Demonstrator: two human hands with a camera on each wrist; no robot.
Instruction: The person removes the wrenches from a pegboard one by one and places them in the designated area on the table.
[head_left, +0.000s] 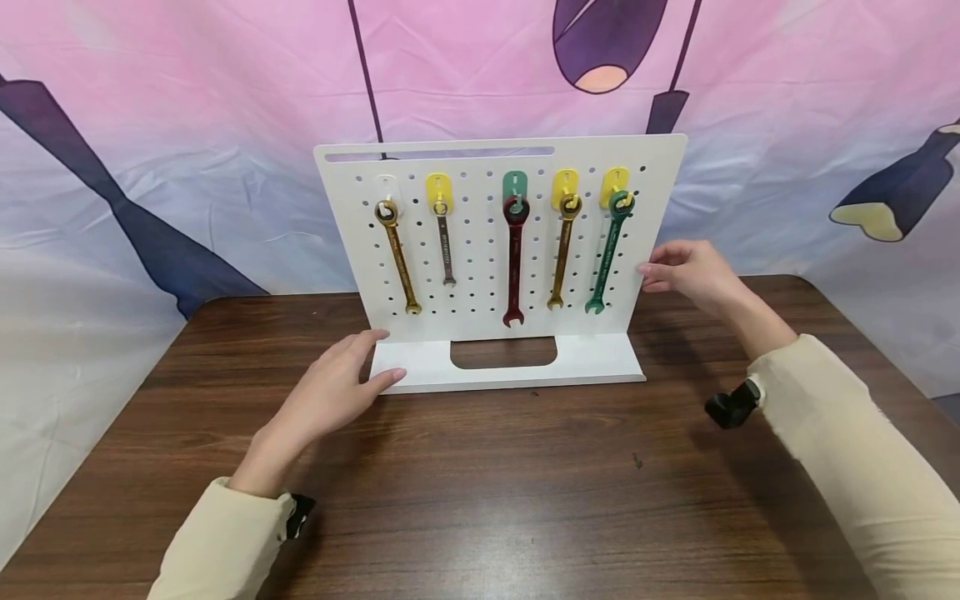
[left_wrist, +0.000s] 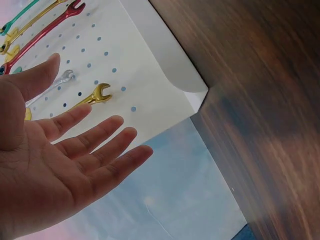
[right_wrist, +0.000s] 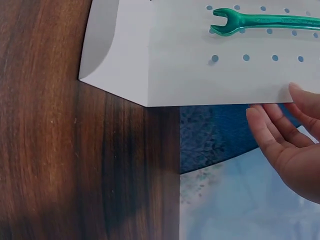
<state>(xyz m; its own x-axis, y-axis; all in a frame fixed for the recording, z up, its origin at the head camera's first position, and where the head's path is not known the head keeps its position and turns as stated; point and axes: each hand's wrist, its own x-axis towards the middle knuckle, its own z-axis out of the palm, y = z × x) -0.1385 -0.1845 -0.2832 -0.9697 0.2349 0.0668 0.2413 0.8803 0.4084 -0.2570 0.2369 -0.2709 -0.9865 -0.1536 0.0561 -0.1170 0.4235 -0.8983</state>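
A white pegboard point(head_left: 480, 250) stands upright on its folded base point(head_left: 592, 358). Several combination wrenches hang on it by their ring ends: a gold wrench point(head_left: 401, 262) on the left, a small silver wrench point(head_left: 446, 248), a red wrench point(head_left: 514, 267), another gold wrench point(head_left: 561, 262) and a green wrench point(head_left: 606, 258). My left hand point(head_left: 337, 383) is at the base's left corner, fingers spread and holding nothing; the left wrist view shows its open palm. At the board's right edge, my right hand point(head_left: 693, 275) pinches the edge, thumb in front and fingertips partly hidden behind.
The board stands on a dark wooden table point(head_left: 480, 483). Behind it hangs a pink and blue patterned cloth point(head_left: 247, 108). Yellow hooks point(head_left: 439, 190), a white hook point(head_left: 386, 190) and a green hook point(head_left: 515, 187) carry the wrenches. A slot point(head_left: 442, 155) runs along the board's top.
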